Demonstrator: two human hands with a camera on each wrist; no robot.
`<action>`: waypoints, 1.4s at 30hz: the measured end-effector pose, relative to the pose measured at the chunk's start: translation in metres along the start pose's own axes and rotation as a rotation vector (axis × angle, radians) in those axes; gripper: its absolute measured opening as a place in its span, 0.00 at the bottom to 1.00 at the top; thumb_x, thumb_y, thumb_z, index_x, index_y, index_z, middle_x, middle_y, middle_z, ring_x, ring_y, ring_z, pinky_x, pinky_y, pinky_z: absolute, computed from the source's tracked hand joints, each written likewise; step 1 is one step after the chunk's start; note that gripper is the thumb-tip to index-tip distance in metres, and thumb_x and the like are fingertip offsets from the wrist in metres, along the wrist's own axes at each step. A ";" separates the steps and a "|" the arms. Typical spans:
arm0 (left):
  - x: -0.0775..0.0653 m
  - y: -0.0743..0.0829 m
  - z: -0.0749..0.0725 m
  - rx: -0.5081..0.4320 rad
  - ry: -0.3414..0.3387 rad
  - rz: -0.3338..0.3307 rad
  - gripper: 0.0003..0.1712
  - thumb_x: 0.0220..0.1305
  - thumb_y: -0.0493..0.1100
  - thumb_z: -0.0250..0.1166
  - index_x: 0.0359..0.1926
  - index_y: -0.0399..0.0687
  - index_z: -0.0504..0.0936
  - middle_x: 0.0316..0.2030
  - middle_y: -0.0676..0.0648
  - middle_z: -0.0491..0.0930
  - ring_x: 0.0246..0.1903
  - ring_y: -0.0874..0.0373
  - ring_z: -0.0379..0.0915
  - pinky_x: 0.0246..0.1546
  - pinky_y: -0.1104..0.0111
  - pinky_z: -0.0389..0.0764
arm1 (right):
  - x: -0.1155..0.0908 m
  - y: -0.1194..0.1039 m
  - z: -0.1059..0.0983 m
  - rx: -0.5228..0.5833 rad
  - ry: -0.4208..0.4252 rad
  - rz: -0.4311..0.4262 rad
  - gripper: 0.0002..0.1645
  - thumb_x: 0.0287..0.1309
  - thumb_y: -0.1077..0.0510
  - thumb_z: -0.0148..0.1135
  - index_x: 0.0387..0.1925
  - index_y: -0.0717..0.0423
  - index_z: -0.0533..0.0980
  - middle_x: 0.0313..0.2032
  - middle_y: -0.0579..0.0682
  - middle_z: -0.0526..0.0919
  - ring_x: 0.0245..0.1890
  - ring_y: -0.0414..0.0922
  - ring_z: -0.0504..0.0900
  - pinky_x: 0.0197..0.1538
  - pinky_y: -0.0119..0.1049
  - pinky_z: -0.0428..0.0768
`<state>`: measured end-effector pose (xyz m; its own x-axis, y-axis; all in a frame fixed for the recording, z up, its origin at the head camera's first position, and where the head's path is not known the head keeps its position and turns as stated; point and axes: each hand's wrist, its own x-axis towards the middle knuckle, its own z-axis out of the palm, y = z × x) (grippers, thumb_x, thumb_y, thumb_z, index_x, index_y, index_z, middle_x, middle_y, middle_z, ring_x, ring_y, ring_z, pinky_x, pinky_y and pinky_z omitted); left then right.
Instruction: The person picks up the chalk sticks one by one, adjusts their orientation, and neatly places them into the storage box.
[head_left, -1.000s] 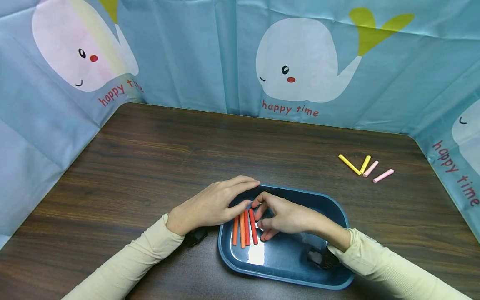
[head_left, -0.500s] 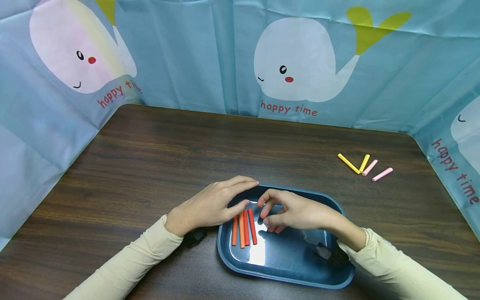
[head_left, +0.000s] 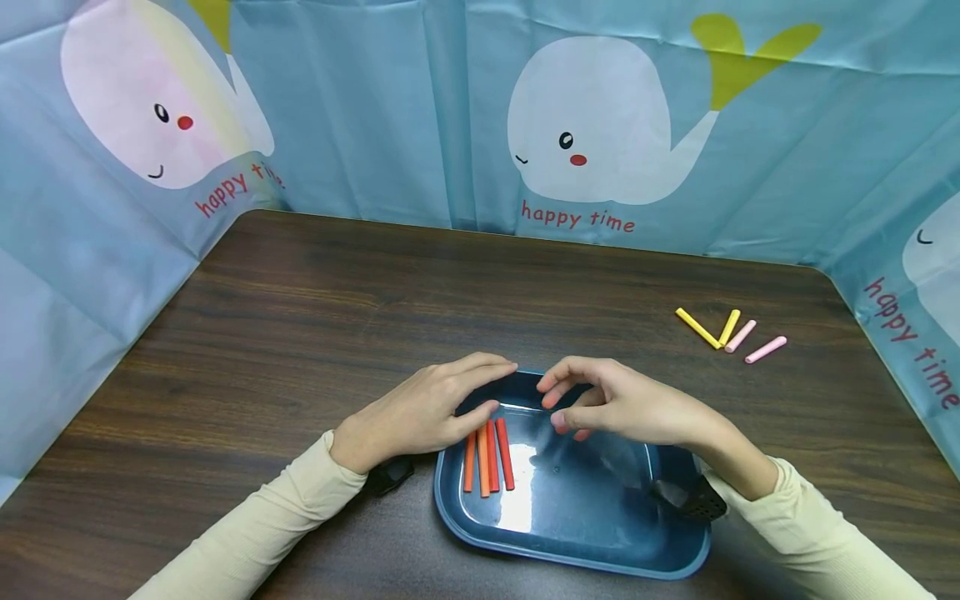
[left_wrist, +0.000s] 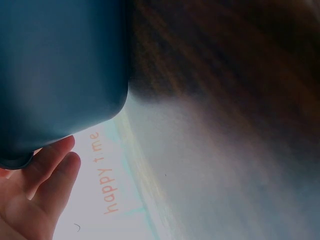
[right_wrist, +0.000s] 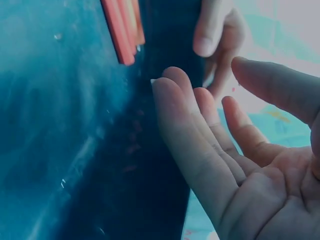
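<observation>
A dark blue tray (head_left: pixel 592 521) sits near the front of the table. At its left end several red and orange chalk sticks (head_left: pixel 483 462) lie side by side, their far ends close to my left thumb. My left hand (head_left: pixel 427 408) holds the tray's back left corner, thumb over the inside and fingers along the outside. In the left wrist view those fingers (left_wrist: pixel 52 185) show beneath the tray wall (left_wrist: pixel 65 60). My right hand (head_left: pixel 630 404) hovers over the tray's back part, fingers loosely bent around nothing. The right wrist view shows its palm (right_wrist: pixel 265 200) bare.
Two yellow chalk sticks (head_left: pixel 697 327) and two pink chalk sticks (head_left: pixel 766 349) lie at the right of the brown table (head_left: pixel 337 283). A light blue curtain (head_left: pixel 405 108) with whale prints stands along the table's back and sides.
My right hand has moved up and to the right, away from the red and orange chalk sticks. My left hand and the tray stay in place.
</observation>
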<state>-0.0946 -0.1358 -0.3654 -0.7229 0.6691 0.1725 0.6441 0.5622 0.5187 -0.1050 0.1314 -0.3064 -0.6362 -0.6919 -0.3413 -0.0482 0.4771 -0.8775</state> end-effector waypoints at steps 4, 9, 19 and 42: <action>0.000 0.000 0.000 0.000 0.002 0.005 0.28 0.69 0.45 0.60 0.68 0.45 0.71 0.66 0.48 0.73 0.60 0.58 0.75 0.61 0.61 0.78 | -0.005 0.000 -0.008 0.000 0.038 -0.042 0.24 0.66 0.60 0.61 0.58 0.69 0.69 0.51 0.68 0.77 0.46 0.58 0.86 0.45 0.38 0.86; 0.000 0.000 0.000 0.004 0.005 0.008 0.28 0.70 0.46 0.60 0.69 0.45 0.71 0.66 0.49 0.73 0.61 0.58 0.75 0.62 0.61 0.77 | -0.010 -0.001 -0.016 -0.030 0.088 -0.105 0.21 0.66 0.62 0.60 0.57 0.69 0.71 0.51 0.67 0.80 0.45 0.52 0.86 0.47 0.36 0.86; 0.000 0.000 0.000 0.011 0.008 0.010 0.28 0.70 0.46 0.60 0.69 0.45 0.71 0.66 0.48 0.73 0.61 0.58 0.75 0.61 0.60 0.77 | -0.022 -0.002 -0.031 -0.125 0.292 -0.112 0.22 0.62 0.59 0.66 0.57 0.57 0.75 0.52 0.55 0.81 0.46 0.42 0.87 0.48 0.31 0.83; -0.001 0.000 0.000 0.012 0.014 0.015 0.28 0.70 0.46 0.60 0.69 0.45 0.71 0.66 0.47 0.73 0.61 0.57 0.74 0.62 0.60 0.77 | -0.030 0.024 -0.062 -0.328 0.435 -0.079 0.22 0.63 0.58 0.66 0.58 0.55 0.75 0.53 0.55 0.82 0.45 0.29 0.84 0.45 0.26 0.82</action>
<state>-0.0942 -0.1364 -0.3655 -0.7163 0.6709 0.1920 0.6579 0.5576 0.5061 -0.1348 0.1973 -0.2960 -0.8770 -0.4781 -0.0473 -0.3018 0.6249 -0.7200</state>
